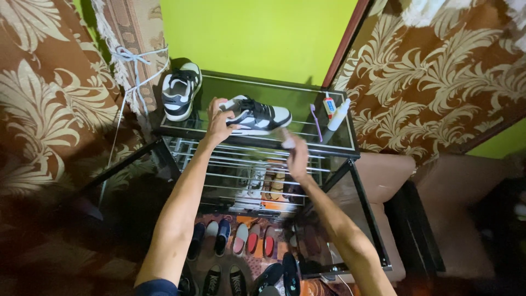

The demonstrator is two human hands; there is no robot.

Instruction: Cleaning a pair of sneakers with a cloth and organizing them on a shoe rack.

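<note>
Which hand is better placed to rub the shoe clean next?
The right hand, probably: it holds a small pale thing beside the black and white shoe, blurred. The left hand already grips the shoe's heel end, steadying it on the glass shelf.

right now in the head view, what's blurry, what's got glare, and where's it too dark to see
Head view: the right hand is motion-blurred; the left hand on the sneaker is sharper. The glass shelf top mirrors the green wall. The floor at lower left falls into deep shadow. Wide-angle bending shows at the edges.
</note>
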